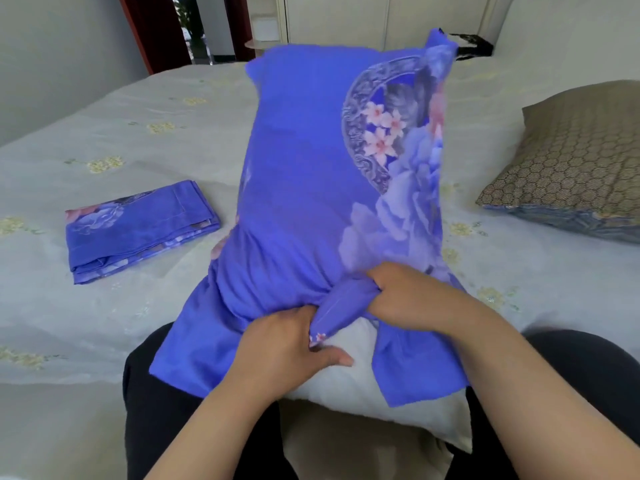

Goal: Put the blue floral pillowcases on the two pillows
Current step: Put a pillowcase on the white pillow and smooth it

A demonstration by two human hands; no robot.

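Observation:
A blue floral pillowcase (pixel 311 188) covers most of a white pillow (pixel 367 403) that stands tilted away from me on my lap. The pillow's near end sticks out bare below the case's open end. My left hand (pixel 287 344) and my right hand (pixel 412 299) both grip a bunched fold of the case's hem between them. A second blue floral pillowcase (pixel 138 230) lies folded on the bed at the left. A second pillow (pixel 575 161) with a tan honeycomb cover lies at the right.
The bed (pixel 104 140) has a pale sheet with small yellow flowers. A doorway with dark red frames and cream cupboards stand at the back. A black bag (pixel 471 46) sits at the bed's far edge. My dark-trousered legs (pixel 166 410) are under the pillow.

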